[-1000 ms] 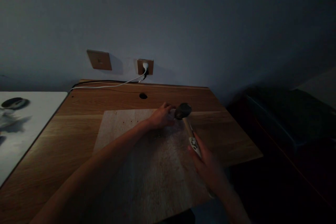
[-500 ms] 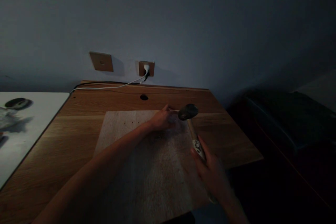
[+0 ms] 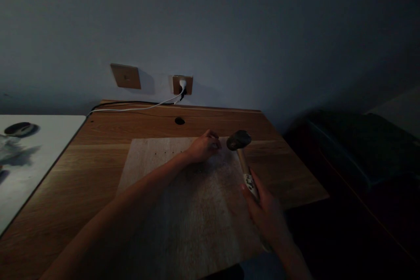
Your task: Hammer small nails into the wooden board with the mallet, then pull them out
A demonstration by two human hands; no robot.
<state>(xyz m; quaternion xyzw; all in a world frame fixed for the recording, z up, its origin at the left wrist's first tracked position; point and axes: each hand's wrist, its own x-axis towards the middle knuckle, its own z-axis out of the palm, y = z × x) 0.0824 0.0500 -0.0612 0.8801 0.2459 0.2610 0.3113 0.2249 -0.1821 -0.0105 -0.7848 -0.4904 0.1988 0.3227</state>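
My right hand [image 3: 266, 212] is wrapped around the handle of a hammer [image 3: 239, 140]. Its dark head is raised just right of my left hand [image 3: 206, 146], with a small gap between them. My left hand rests near the far right part of a pale wooden board [image 3: 193, 210], thumb and fingers pinched together. Whatever sits between those fingers is too small and dark to make out. A row of small dark dots [image 3: 165, 152] runs along the far side of the board, left of my left hand.
The board lies on a brown wooden table [image 3: 282, 175] against a wall. Cables [image 3: 141, 108] run from a wall socket [image 3: 183, 85] along the table's back edge, behind a round hole [image 3: 179, 120]. A white surface [image 3: 62, 140] at left bears a roll of tape [image 3: 19, 129].
The hammer head has shifted slightly to the right, away from my left hand, and my right hand moved with it. My left hand stays nearly in place.
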